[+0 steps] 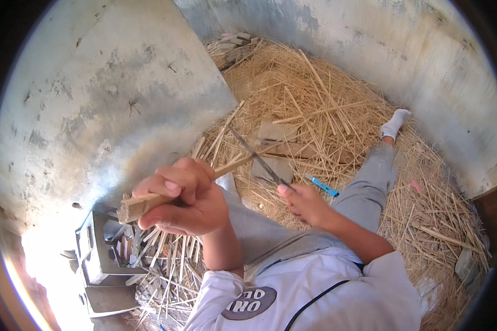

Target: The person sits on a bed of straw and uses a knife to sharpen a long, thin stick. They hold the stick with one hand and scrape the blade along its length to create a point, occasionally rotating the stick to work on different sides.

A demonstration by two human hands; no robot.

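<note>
A wooden stick [233, 165] is gripped by the left hand [188, 196], with fingers and thumb closed around it, so that part of its length is hidden. It is held up off the floor, its thick end jutting past the thumb. A knife [266, 166] is held in the closed right hand [303, 204], by a handle mostly covered by the fist; the stick is crossed by the blade near its far end, though whether contact is made cannot be told. Beneath and beyond the stick, the floor is covered by a heap of shavings [326, 83], in which a flat slab [276, 131] is partly buried. To the stick's right, a blue cutter [322, 186] and an outstretched leg [364, 179] are seen. Left of the stick, space is bounded by a stained wall [121, 83]; below its thick end, a box [102, 270] is placed beside scattered strips [168, 259].
</note>
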